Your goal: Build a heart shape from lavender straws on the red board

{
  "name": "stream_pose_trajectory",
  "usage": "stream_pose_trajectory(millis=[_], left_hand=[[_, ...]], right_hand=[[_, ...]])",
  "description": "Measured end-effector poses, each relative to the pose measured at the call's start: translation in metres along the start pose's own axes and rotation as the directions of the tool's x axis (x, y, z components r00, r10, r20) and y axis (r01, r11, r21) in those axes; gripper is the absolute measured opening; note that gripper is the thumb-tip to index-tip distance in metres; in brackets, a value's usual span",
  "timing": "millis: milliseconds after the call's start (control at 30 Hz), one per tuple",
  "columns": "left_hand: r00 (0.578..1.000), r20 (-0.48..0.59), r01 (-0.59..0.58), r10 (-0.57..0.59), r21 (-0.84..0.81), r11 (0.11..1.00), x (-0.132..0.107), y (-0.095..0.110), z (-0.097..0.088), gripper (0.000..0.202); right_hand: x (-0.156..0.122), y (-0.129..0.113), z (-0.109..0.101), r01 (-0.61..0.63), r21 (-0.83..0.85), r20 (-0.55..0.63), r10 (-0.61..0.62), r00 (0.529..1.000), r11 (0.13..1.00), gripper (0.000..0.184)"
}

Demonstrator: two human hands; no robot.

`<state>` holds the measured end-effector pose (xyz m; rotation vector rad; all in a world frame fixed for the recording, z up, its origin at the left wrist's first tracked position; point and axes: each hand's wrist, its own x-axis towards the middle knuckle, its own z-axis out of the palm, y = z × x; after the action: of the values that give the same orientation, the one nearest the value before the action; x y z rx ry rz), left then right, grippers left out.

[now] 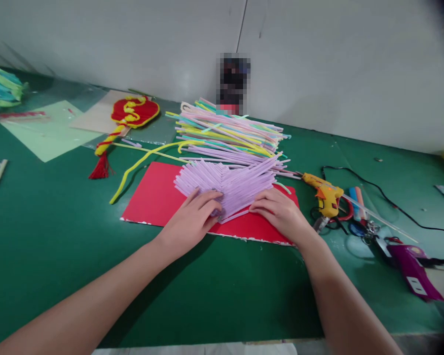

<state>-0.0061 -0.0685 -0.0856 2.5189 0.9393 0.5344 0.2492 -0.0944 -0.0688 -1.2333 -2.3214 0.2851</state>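
A lavender heart-like piece made of pipe cleaners laid side by side in a V pattern lies on a red board with a ragged white front edge. My left hand rests on its lower left, fingers bent and thumb close to the index finger, gripping the piece near its bottom tip. At the lower right edge, my right hand has its fingers closed on a single lavender pipe cleaner that runs along that edge. The exact contact under the left fingertips is hidden.
Behind lies a pile of coloured pipe cleaners. Right are a yellow glue gun, its black cord and a purple tool. Left are a yellow pipe cleaner, a red-yellow fan-shaped ornament and pale green paper.
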Motion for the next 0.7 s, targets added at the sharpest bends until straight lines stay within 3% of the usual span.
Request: stream_pose_trajectory(millis=[700], left_hand=[[1.000, 0.028, -0.005, 0.008, -0.113, 0.994, 0.0008, -0.0001, 0.0002, 0.015]], right_hand=[[-0.0011, 0.0026, 0.0077, -0.051, 0.081, -0.039, 0.055, 0.998, 0.995, 0.016]])
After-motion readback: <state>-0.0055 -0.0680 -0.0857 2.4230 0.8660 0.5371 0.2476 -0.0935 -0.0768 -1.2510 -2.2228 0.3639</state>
